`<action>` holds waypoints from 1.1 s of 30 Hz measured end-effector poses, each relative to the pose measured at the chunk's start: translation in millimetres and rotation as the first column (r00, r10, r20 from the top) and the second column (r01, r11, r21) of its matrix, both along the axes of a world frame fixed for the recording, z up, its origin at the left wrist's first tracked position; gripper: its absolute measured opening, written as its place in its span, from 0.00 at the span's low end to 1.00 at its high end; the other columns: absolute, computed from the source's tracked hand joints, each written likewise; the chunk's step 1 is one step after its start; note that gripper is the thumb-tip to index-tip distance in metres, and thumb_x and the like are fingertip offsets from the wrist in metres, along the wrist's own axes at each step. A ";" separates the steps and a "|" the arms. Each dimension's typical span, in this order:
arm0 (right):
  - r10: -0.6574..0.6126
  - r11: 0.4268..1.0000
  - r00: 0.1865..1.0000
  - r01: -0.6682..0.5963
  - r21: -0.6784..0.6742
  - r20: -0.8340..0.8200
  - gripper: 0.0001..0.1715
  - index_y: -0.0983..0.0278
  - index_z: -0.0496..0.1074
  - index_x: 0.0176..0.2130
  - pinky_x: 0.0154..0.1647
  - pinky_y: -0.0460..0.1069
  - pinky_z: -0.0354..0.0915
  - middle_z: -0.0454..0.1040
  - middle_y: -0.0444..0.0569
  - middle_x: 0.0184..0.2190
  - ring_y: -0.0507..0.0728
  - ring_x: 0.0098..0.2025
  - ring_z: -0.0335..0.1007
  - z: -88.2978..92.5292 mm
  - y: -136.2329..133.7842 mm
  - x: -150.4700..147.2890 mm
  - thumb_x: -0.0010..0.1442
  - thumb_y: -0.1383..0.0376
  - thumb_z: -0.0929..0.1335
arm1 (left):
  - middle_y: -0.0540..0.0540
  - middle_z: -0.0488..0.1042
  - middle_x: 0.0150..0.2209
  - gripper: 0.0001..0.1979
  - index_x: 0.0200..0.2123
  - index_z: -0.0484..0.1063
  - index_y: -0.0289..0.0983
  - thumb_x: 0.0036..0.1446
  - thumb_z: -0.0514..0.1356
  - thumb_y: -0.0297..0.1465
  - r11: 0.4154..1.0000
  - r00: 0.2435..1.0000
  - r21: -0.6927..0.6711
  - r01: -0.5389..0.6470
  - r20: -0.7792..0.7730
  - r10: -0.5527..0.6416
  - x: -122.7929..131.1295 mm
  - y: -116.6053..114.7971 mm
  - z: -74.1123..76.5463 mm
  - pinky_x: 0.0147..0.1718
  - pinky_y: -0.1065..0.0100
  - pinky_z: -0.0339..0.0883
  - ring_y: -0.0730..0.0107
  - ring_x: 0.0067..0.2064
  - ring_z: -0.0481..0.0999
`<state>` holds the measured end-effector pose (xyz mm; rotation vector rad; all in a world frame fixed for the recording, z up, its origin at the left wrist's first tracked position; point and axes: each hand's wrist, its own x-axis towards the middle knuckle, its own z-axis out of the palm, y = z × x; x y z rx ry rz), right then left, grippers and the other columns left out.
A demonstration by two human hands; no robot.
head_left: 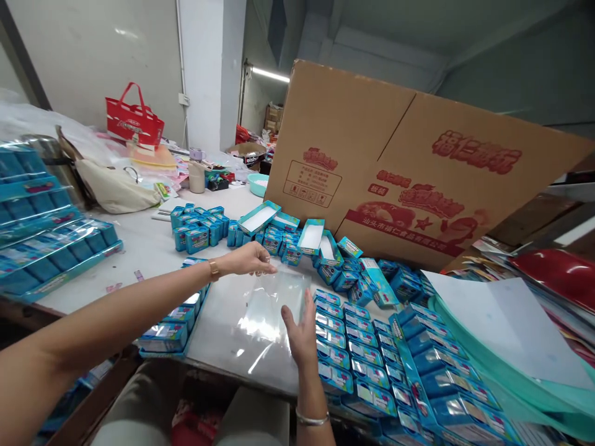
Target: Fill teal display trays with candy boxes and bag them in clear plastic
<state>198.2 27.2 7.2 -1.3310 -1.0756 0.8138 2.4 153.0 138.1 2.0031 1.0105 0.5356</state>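
My left hand (pixel 251 258) reaches across the white table (pixel 144 244) and pinches the far edge of a clear plastic bag (pixel 274 303) that lies on a stack of clear film. My right hand (pixel 300 331) holds the bag's near right edge, fingers stretched along it. A gold watch sits on my left wrist, a silver bangle on my right. Several small blue boxes (pixel 357 347) lie in rows just right of my right hand. A loose pile of the same blue boxes (pixel 198 230) stands beyond my left hand.
A large brown carton (pixel 395 167) with red print leans at the back right. Wrapped trays of blue boxes (pixel 51 248) are stacked at the left. A red bag (pixel 134 121), a beige bag (pixel 114 186) and clutter fill the far table. White sheets (pixel 502 322) lie at the right.
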 end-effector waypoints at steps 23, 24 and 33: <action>0.738 0.541 0.560 -0.824 -0.168 -0.376 0.41 0.59 0.73 0.54 0.43 0.55 0.68 0.79 0.55 0.44 0.64 0.44 0.76 21.6 -95.3 -45.6 0.49 0.38 0.73 | 0.46 0.78 0.25 0.18 0.29 0.73 0.36 0.55 0.64 0.46 0.952 0.920 -0.304 0.043 0.383 0.081 -144.7 -126.9 -11.2 0.14 0.74 0.50 0.80 0.15 0.59; 0.711 0.605 0.573 -0.794 -0.059 -0.407 0.47 0.56 0.70 0.58 0.49 0.58 0.66 0.75 0.56 0.53 0.66 0.54 0.72 32.2 -87.4 -46.4 0.46 0.36 0.73 | 0.46 0.77 0.23 0.19 0.28 0.72 0.36 0.54 0.64 0.48 0.909 0.914 -0.401 0.113 0.402 0.064 -146.7 -126.1 -14.1 0.13 0.74 0.43 0.82 0.13 0.55; 0.637 0.643 0.573 -0.764 -0.054 -0.515 0.24 0.61 0.72 0.31 0.38 0.52 0.66 0.69 0.42 0.21 0.53 0.24 0.65 47.5 -53.6 -142.2 0.54 0.43 0.72 | 0.48 0.72 0.15 0.22 0.35 0.79 0.33 0.51 0.67 0.48 0.727 0.795 -0.640 0.249 0.563 0.224 -148.2 -142.5 -48.5 0.12 0.73 0.37 0.82 0.11 0.48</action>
